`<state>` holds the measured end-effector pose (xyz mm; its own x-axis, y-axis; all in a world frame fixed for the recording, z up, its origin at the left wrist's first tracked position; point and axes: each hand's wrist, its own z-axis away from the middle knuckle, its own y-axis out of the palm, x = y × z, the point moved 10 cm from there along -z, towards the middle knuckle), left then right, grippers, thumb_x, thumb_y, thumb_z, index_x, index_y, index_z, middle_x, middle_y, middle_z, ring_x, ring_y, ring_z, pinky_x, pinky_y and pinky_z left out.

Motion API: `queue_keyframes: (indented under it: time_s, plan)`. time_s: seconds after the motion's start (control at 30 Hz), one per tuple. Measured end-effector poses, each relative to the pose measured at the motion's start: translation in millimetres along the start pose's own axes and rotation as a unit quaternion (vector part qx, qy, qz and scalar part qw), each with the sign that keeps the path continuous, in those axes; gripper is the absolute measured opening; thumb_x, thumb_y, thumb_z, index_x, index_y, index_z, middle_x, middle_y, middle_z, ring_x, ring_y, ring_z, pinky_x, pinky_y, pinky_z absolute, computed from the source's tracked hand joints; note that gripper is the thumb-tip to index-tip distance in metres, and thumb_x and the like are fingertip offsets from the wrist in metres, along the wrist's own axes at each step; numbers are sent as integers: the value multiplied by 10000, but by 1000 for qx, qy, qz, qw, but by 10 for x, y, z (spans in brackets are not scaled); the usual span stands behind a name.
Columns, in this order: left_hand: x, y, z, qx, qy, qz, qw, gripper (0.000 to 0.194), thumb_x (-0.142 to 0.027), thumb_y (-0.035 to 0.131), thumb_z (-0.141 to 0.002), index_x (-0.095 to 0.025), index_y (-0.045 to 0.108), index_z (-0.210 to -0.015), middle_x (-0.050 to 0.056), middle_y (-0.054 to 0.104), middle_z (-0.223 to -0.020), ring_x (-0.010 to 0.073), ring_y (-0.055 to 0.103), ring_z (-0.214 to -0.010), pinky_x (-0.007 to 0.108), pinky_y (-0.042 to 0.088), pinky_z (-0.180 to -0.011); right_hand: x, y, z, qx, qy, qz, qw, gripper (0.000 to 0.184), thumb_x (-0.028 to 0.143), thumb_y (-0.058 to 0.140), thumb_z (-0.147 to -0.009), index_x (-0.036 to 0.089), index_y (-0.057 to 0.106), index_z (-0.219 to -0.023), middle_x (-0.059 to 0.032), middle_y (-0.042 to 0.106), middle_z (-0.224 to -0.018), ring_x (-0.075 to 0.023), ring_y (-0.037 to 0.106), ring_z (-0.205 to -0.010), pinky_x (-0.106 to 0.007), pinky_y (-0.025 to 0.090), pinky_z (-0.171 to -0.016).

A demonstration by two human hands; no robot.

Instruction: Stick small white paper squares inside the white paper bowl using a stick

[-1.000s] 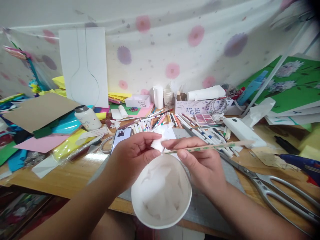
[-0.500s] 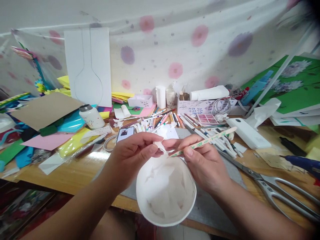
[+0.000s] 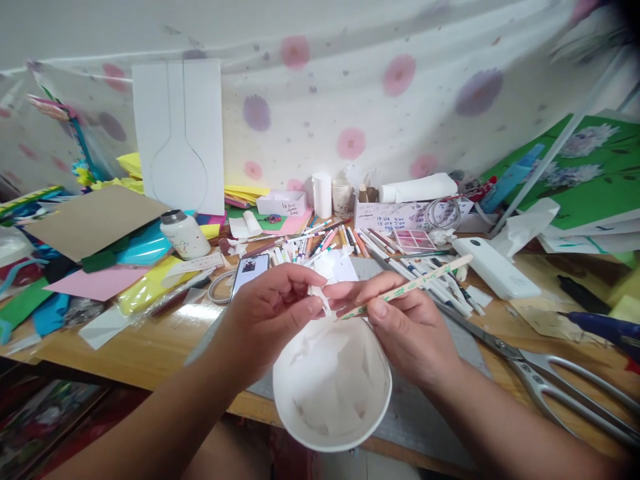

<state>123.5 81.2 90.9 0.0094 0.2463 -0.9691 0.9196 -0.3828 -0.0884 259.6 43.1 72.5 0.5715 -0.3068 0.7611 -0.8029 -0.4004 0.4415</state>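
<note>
"What surrounds the left grip [image 3: 270,323] and right grip [image 3: 417,337]?"
"The cluttered wooden worktop [image 3: 120,361], reaching out past both on either side. Next largest, a white bowl [image 3: 331,443], just below and between them, mouth up."
"And smaller?"
"A patterned stick [image 3: 431,274], pinched by the right grip, one tip pointing toward the left."
"Smallest?"
"A crumpled white paper piece [image 3: 324,302], pinched between the left grip's thumb and fingers. Whether the right fingers touch it, I can't tell."
</note>
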Motion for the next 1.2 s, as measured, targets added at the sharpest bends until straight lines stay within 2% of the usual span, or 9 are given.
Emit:
queue_keyframes:
  time_s: [0.23, 0.37, 0.47, 0.6, 0.67, 0.77, 0.97, 1.07, 1.2]
  plan:
    - [61, 9, -9, -1, -28, 12, 1000, 81, -188, 712, -848, -220, 724, -922, -35, 724, -727, 105, 669, -671, 187, 524, -632, 81, 13, 43, -19, -35, 81, 996, 92, 279, 693, -1005, 282, 776, -1045, -7, 831, -1168, -148, 771, -1100, -291, 584, -990]
    - [56, 9, -16, -2, -17, -7, 1000, 106, -143, 673, -835, -226, 695, -897, -42, 699, -720, 104, 656, -683, 187, 516, -639, 93, 19, 64, -17, -49, 115, 992, 118, 289, 669, -1019, 322, 763, -1083, 3, 816, -1196, -153, 755, -1142, -303, 587, -980]
    - [23, 20, 1, 3, 9, -39, 999, 125, -137, 650, -832, -236, 657, -908, -40, 676, -740, 119, 637, -686, 205, 495, -614, 155, 49, 71, -6, -81, 163, 983, 146, 273, 663, -1022, 336, 768, -1102, 6, 805, -1198, -158, 713, -1224, -327, 559, -1046]
    - [-138, 27, 72, 2, 98, -140, 985, 184, -129, 620, -865, -271, 628, -982, -52, 621, -751, 125, 589, -678, 239, 458, -619, 224, 93, 68, 15, -105, 210, 972, 183, 250, 667, -1017, 334, 785, -1127, -5, 817, -1128, -181, 666, -1311, -356, 531, -1101]
    - [-206, 51, 107, 8, 133, -175, 975, 190, -122, 603, -885, -279, 621, -990, -55, 609, -758, 126, 581, -686, 254, 455, -649, 227, 92, 61, 20, -103, 207, 973, 187, 245, 660, -1020, 328, 791, -1125, -15, 817, -1160, -183, 702, -1259, -350, 565, -1057]
    - [-234, 69, 122, 14, 147, -187, 971, 182, -121, 597, -897, -280, 616, -983, -50, 618, -792, 133, 601, -731, 267, 461, -684, 203, 40, 56, 1, -95, 183, 979, 171, 256, 674, -1014, 321, 797, -1113, -19, 817, -1193, -171, 755, -1152, -319, 603, -994]
    - [-129, -1, 99, -5, 102, -152, 983, 217, -123, 658, -864, -291, 638, -1000, -43, 619, -841, 147, 601, -802, 266, 464, -722, 178, -113, 74, -84, -91, 147, 981, 120, 291, 709, -994, 329, 811, -1044, 17, 842, -1043, -123, 804, -946, -227, 651, -863]
    - [-151, -16, 92, -9, 102, -138, 985, 213, -95, 651, -830, -278, 651, -940, -41, 612, -839, 148, 591, -803, 262, 453, -718, 186, -113, 71, -91, -86, 163, 979, 96, 302, 735, -976, 306, 826, -1005, 10, 850, -978, -105, 806, -887, -186, 642, -836]
    - [-186, 32, 60, 21, 96, -142, 985, 149, -116, 617, -842, -250, 679, -830, -26, 636, -792, 157, 592, -785, 279, 444, -737, 162, -154, 69, -100, -80, 141, 982, 89, 298, 742, -972, 285, 826, -997, 7, 846, -976, -103, 805, -863, -193, 646, -828]
